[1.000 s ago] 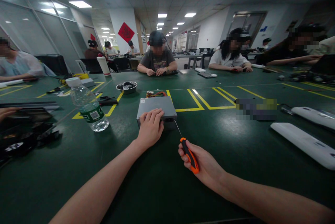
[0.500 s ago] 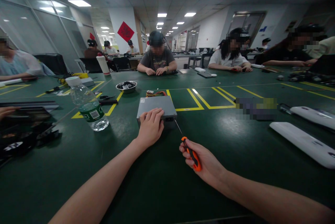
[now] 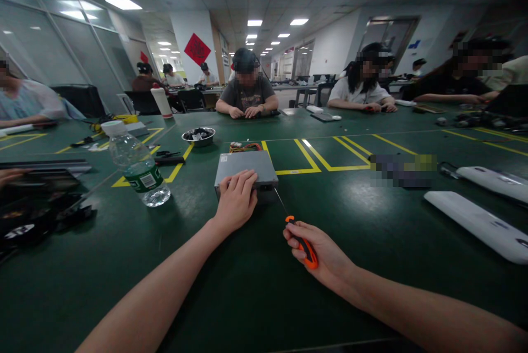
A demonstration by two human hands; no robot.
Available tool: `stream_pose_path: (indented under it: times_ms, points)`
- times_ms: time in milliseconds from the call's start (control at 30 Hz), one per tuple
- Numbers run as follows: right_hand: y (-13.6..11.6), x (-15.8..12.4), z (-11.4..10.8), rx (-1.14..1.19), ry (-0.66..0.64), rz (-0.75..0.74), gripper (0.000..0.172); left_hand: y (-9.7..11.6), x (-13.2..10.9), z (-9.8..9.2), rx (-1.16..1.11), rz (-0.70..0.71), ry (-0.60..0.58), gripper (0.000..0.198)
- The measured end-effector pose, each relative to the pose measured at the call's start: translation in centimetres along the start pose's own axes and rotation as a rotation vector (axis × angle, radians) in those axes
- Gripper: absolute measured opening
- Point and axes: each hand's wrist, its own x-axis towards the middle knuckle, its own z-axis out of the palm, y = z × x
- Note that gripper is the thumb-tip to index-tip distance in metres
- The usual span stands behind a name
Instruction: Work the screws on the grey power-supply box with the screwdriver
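Observation:
A flat grey metal box (image 3: 247, 165) with coloured wires at its far end lies on the green table (image 3: 256, 287) in front of me. My left hand (image 3: 236, 202) rests on the box's near edge, fingers curled over its top. My right hand (image 3: 319, 254) is closed round the orange and black handle of a screwdriver (image 3: 303, 246). The thin shaft points up and left, and its tip meets the box's near right corner.
A water bottle (image 3: 138, 166) stands left of the box, a metal bowl (image 3: 199, 136) behind it. Dark parts lie at the far left (image 3: 37, 215). White elongated covers (image 3: 478, 224) lie at the right. Other people sit around the table.
My right hand has turned the screwdriver handle slightly in its grip; the tip stays at the box. The left hand and the box have not moved.

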Motion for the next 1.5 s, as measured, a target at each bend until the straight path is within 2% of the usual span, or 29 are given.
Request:
stream_pose_path:
  times_ms: [267,333,467,600,867,1067,1333,1500]
  points:
    - [-0.1,-0.3,0.2,0.022,-0.051,0.057,0.024,0.0,0.0,0.0,0.011,0.018,-0.015,0.038]
    - [-0.2,-0.2,0.2,0.020,-0.042,0.060,0.022,0.0,0.0,-0.1,0.015,0.018,-0.017,0.038]
    - [-0.1,-0.1,0.1,0.009,-0.021,-0.003,0.003,0.0,0.0,-0.2,0.016,0.024,-0.019,0.038]
    - [-0.1,-0.1,0.2,0.016,-0.015,-0.011,0.007,0.0,-0.1,-0.1,0.018,0.025,-0.026,0.040]
    - [-0.4,-0.5,0.5,0.051,-0.033,0.066,0.025,0.3,-0.2,-0.2,0.022,0.090,-0.056,0.039]
    - [-0.1,-0.2,0.1,0.042,-0.009,-0.012,0.003,0.3,-0.2,-0.5,0.023,0.122,-0.059,0.041]
    - [-0.1,-0.4,0.2,0.059,-0.019,0.045,0.020,1.1,-0.2,-1.3,0.045,0.212,-0.145,0.038]
    - [-0.1,-0.1,0.0,0.075,-0.024,0.037,0.013,1.4,-0.2,-1.4,0.043,0.215,-0.143,0.038]
